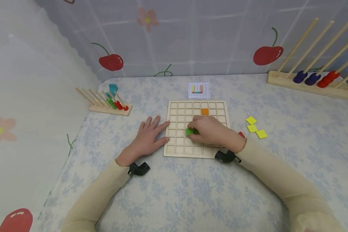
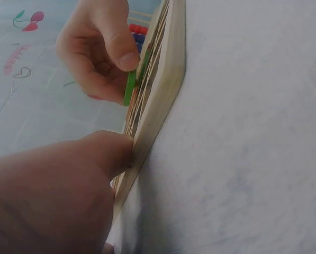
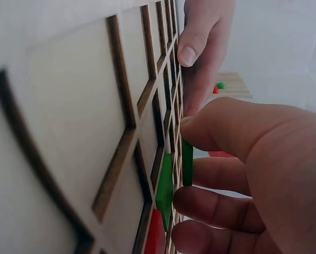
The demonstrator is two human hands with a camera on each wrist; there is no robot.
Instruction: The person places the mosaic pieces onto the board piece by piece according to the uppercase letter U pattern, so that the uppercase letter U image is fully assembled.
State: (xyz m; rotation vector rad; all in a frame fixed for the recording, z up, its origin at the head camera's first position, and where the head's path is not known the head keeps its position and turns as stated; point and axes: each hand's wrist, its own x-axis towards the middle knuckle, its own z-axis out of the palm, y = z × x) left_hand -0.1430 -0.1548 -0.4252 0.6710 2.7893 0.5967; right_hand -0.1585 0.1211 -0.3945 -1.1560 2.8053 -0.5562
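My right hand [image 1: 210,130] pinches a small green square tile [image 3: 187,163] between thumb and fingertips, just over the wooden grid board [image 1: 179,155]. Close by, another green tile [image 3: 164,182] sits in the board's grid, with a red tile [image 3: 154,233] beside it in the right wrist view. The right hand covers part of the board in the head view. My left hand [image 1: 147,137] lies with fingers spread at the board's left edge, its thumb and index fingertip touching the rim. An orange tile [image 1: 205,111] fills a square in an upper row.
Behind the board lies a card [image 1: 199,90] printed with a coloured U-shaped pattern. Several yellow tiles [image 1: 252,128] and a red tile [image 1: 242,134] lie to the right. Peg stands with beads are at back left [image 1: 110,110] and back right [image 1: 310,87], teal blocks [image 1: 113,87] behind the left one.
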